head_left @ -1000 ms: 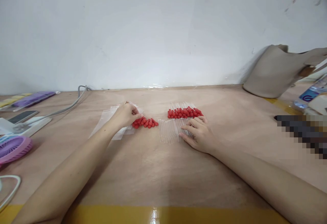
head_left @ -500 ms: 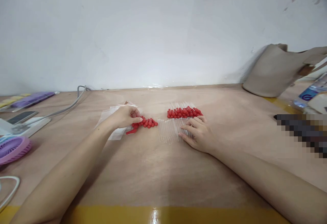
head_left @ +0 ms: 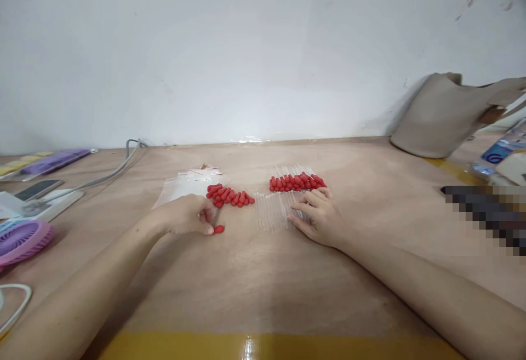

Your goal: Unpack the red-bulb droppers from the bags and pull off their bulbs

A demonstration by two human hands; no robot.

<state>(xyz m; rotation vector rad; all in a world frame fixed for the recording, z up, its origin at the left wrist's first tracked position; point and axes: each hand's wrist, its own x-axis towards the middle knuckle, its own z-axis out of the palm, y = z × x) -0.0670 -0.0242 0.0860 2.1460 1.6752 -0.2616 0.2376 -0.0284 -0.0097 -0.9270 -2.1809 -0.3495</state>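
Note:
My left hand (head_left: 193, 216) is closed in a pinch, with a small red rubber bulb (head_left: 219, 229) at its thumb and fingertips, just above or on the table. Behind it lies a loose row of similar red bulbs (head_left: 230, 194). My right hand (head_left: 316, 215) rests with fingers spread over the right end of a row of thin clear tubes (head_left: 271, 212), and its palm covers some of them. Behind these, another row of clear tubes has red bulbs (head_left: 296, 182) at the near ends, close to my right fingertips.
Clear zip bags (head_left: 176, 187) lie on the table (head_left: 246, 283) at left. Further left are a phone (head_left: 39, 189), a cable (head_left: 110, 173) and a purple fan (head_left: 24, 242). A beige bag (head_left: 435, 113) and a bottle (head_left: 499, 149) stand at right. A wall rises behind.
My left hand has moved toward me from the red bulbs, with one bulb in its pinch. The bulb pile is now uncovered. My right hand has stayed on the tubes.

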